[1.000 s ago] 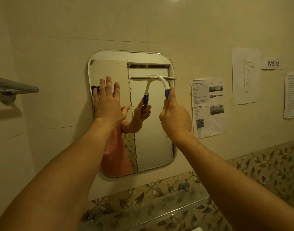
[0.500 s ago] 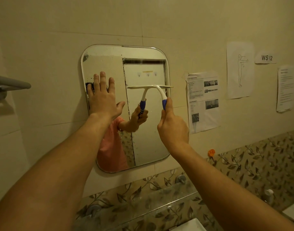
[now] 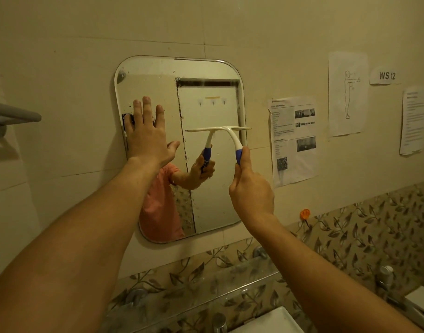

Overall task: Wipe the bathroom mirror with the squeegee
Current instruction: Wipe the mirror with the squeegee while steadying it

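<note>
One mirror was counted on the wall, and one squeegee was seen against it. Two hands were counted: the left hand and the right hand. Four sheets of paper were counted on the wall: a printed notice, a figure drawing, a "WS 12" label and a text sheet. One orange hook, one grey rail and one glass shelf were also counted.
</note>
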`<state>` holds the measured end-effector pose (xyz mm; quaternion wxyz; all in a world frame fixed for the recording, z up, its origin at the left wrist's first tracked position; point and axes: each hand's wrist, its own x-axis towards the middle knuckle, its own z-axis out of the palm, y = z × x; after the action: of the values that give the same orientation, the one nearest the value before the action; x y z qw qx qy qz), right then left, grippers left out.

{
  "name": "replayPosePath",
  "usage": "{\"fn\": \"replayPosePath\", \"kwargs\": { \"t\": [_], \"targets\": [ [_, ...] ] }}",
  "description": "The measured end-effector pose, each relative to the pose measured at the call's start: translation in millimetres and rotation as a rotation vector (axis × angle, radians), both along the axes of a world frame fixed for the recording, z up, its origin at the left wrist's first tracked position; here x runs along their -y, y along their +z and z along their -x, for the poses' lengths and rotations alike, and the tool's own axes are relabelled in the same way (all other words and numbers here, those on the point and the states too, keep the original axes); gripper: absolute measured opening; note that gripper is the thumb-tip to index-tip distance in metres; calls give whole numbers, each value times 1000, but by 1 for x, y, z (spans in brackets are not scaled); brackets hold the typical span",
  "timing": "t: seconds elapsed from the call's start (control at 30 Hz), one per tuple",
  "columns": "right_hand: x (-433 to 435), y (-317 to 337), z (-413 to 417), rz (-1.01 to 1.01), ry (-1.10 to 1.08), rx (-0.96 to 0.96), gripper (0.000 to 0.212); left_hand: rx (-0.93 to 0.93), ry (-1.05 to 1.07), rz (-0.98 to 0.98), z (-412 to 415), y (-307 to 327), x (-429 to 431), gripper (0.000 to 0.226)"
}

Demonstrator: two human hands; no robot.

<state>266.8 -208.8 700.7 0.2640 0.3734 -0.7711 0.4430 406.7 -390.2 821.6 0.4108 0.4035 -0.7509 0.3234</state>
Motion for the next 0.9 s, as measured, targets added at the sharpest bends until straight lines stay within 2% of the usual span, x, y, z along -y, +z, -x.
{"fn": "replayPosePath", "kwargs": {
  "t": [0.9],
  "targets": [
    [-2, -27, 0, -33, 14, -3, 60, -7, -4, -24, 3, -2, 0, 103]
  ]
}}
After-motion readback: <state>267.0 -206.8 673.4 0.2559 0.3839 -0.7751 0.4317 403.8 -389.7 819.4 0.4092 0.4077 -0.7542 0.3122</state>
